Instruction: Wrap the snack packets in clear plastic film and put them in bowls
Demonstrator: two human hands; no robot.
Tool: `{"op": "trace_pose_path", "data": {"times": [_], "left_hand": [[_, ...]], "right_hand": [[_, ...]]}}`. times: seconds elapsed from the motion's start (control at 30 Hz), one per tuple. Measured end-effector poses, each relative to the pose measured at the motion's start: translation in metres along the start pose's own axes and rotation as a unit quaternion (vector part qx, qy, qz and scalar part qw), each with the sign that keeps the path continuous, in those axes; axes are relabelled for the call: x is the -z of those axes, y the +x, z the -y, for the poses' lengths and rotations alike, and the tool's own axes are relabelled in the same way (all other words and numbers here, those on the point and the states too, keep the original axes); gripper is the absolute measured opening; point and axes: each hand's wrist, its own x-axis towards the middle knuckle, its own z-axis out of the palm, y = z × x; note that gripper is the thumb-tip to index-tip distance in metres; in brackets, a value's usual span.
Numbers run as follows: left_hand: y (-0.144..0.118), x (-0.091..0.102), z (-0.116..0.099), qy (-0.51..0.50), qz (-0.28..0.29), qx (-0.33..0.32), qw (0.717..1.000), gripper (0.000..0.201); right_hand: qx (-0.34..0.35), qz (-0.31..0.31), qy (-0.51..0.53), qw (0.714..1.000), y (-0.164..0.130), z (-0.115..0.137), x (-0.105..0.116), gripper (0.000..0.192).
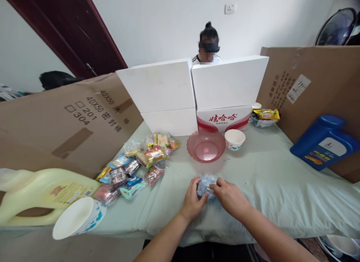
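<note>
Near the front edge of the cloth, both hands are on a small blue bundle (203, 188) in crinkled clear plastic; what is inside cannot be made out. My left hand (193, 200) is closed round its left side, thumb across the front. With bent fingers, my right hand (229, 196) pinches the plastic from the right. Just beyond them stands a pink translucent scalloped bowl (194, 155). A white paper bowl (234, 136) with a blue pattern sits to its right. Wrapped snacks (154, 155) lie heaped to the left.
White boxes (165, 89) wall off the far side, with a person (208, 44) behind. Cardboard panels (70, 130) flank the table. A yellow jug (56, 190) and another paper bowl (74, 219) lie front left; a blue bottle (323, 143) and a snack-filled bowl (264, 123) are on the right.
</note>
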Motion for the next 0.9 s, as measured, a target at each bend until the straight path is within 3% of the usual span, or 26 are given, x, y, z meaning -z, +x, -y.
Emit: {"op": "trace_pose_path", "data": {"times": [0.1,0.23,0.33,0.43,0.53,0.57,0.63,0.7,0.77,0.8,0.9], "left_hand": [[-0.003,0.003,0.001,-0.003,0.006,-0.004,1.0,0.049],[-0.004,0.007,0.005,-0.004,-0.014,-0.029,0.999,0.073],[0.002,0.009,0.0,0.062,0.039,-0.058,0.996,0.086],[0.012,0.007,-0.02,0.135,0.105,-0.083,0.982,0.056],[0.019,0.003,-0.044,0.115,0.128,-0.114,0.979,0.031],[0.02,0.004,-0.047,0.087,0.137,-0.116,0.98,0.026],[0.022,0.011,-0.043,0.008,0.141,-0.085,0.986,0.021],[0.021,0.028,-0.023,-0.071,0.1,-0.009,0.992,0.027],[0.015,0.053,0.006,-0.106,-0.007,0.081,0.991,0.033],[0.011,0.066,0.019,-0.095,-0.079,0.122,0.985,0.036],[-0.004,0.094,0.039,-0.043,-0.203,0.168,0.964,0.032]], "right_hand": [[-0.026,0.02,0.002,0.999,-0.009,-0.027,0.0,0.029],[-0.144,0.025,-0.02,0.989,-0.062,-0.107,0.004,0.032],[-0.198,-0.058,-0.068,0.976,-0.091,-0.133,0.007,0.027],[-0.146,-0.16,-0.021,0.976,-0.086,-0.102,0.007,0.035],[-0.027,-0.158,0.076,0.984,-0.055,-0.049,0.003,0.07],[0.0,-0.145,0.088,0.986,-0.044,-0.038,0.001,0.068],[0.0,-0.135,0.097,0.986,-0.03,-0.033,-0.004,0.038],[-0.041,-0.145,0.098,0.984,-0.029,-0.049,-0.011,0.022],[-0.083,-0.176,0.1,0.976,-0.041,-0.074,-0.017,0.025],[-0.096,-0.198,0.102,0.97,-0.05,-0.086,-0.019,0.026],[-0.117,-0.279,0.096,0.948,-0.075,-0.1,-0.017,0.023]]}}
